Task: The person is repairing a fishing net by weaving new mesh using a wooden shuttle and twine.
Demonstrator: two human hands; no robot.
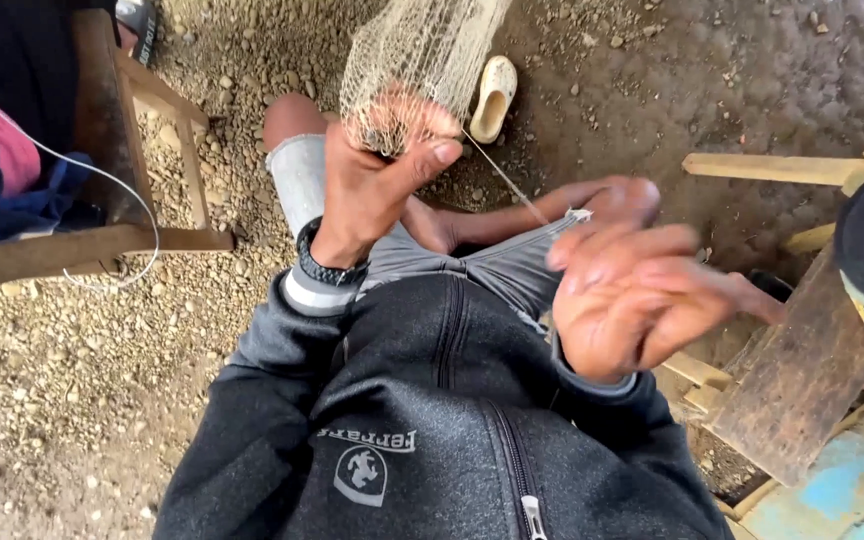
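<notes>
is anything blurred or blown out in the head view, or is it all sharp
Head view: the right hand is smeared by motion blur, fingers indistinct; the left hand pinching the net is fairly sharp; light is soft and even, with no hard shadows or glare on the gravel ground; the thin line shows only faintly.

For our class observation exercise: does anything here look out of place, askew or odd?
One thing: a single pale clog lies alone on the gravel beyond the net, with no partner in view. Otherwise nothing stands out; the left hand grips the net and a taut twine runs to the right hand.
</notes>
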